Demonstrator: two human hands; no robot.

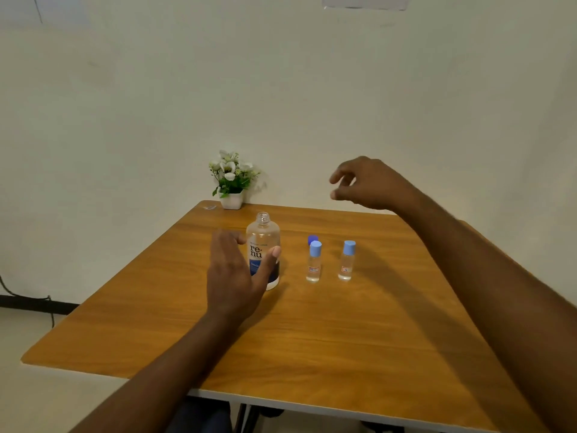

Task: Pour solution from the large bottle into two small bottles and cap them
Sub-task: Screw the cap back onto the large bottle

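Note:
The large clear bottle [263, 242] with a "re-nu" label stands uncapped on the wooden table [312, 332]. My left hand [232, 276] is spread around its near side, thumb on the label and fingers straight, not closed on it. Its dark blue cap [312, 239] lies on the table behind the first small bottle. Two small clear bottles [313, 264] [346, 262] with light blue caps stand upright to the right of the large bottle. My right hand [365, 184] hovers high above the far table edge, fingers loosely curled, holding nothing.
A small white pot of white flowers [231, 182] stands at the table's back edge against the wall. A small clear scrap [209, 207] lies at the back left corner. A black cable [28, 298] runs along the floor at left.

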